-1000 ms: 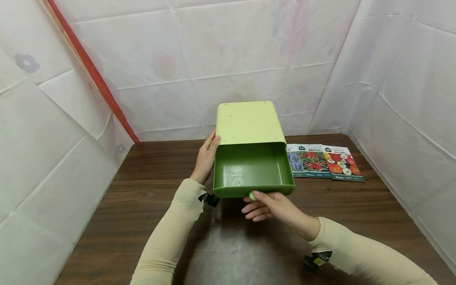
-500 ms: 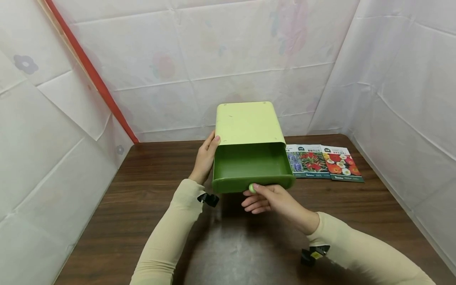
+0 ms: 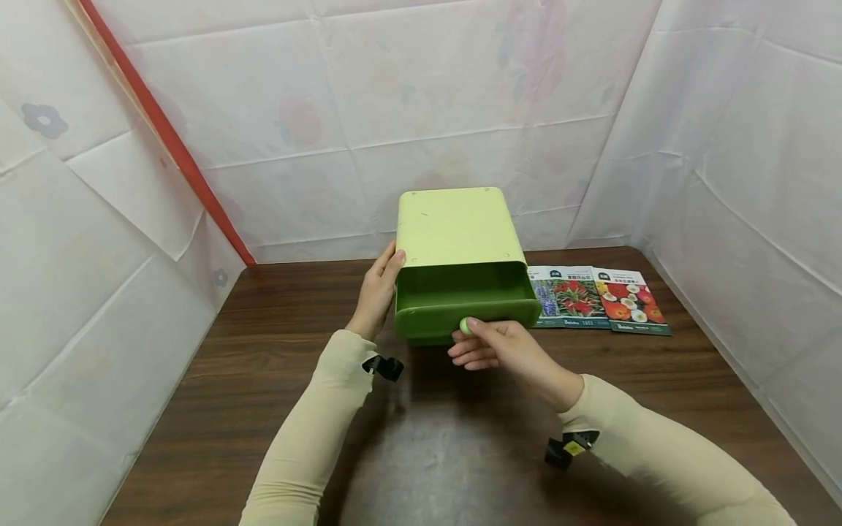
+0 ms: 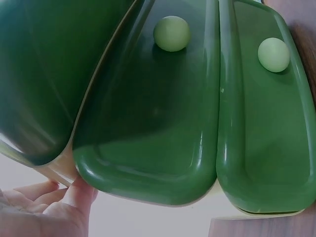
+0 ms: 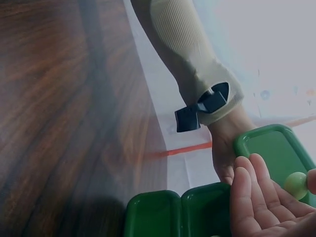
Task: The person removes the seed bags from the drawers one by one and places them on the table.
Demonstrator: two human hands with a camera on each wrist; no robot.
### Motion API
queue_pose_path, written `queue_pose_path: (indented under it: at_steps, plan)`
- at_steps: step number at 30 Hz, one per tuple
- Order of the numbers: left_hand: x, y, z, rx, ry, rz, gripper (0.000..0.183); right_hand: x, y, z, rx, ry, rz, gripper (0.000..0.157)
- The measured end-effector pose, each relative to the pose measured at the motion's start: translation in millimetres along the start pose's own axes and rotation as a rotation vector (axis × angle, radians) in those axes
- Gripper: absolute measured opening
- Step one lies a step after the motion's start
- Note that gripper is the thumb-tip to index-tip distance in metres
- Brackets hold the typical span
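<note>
A pale yellow-green cabinet with green drawers stands at the middle of the table. Its top drawer is pulled partly out, and the part of the inside that shows is bare. My right hand pinches that drawer's round light green knob between thumb and finger; the other fingers extend below it. Against the cabinet's left side lies my left hand, its fingers fairly straight along the wall. Below, the middle drawer and bottom drawer are closed, each with a round knob.
Several flower seed packets overlap on the table right of the cabinet, the red-and-orange one outermost. Dark wood tabletop surrounds everything. White patterned sheeting hangs behind and at both sides, with a red strip at left.
My right hand has moved forward, away from me, and the top drawer has slid farther into the cabinet. The left hand stays on the cabinet's side.
</note>
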State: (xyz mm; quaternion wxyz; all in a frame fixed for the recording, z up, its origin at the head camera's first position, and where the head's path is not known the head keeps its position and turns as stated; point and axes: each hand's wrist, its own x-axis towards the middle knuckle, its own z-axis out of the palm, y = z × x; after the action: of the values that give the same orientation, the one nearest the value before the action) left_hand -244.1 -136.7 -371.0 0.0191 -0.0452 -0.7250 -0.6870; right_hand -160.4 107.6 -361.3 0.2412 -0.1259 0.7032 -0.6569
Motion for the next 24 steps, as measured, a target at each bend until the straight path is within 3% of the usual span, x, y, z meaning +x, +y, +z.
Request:
queue_pose_path:
  at_steps: [6, 12, 24]
  plan:
    - [-1.5, 0.1, 0.1, 0.002, -0.011, 0.008, 0.078, 11, 0, -2.2, 0.015, 0.034, -0.009, 0.064]
    - [-1.5, 0.4, -0.4, 0.02, -0.015, 0.005, 0.07, 22, -3, -4.5, 0.026, 0.062, -0.022, 0.062]
    - [-0.2, 2.8, 0.4, 0.021, 0.003, -0.015, 0.074, 44, -5, -8.1, 0.035, 0.117, -0.049, 0.06]
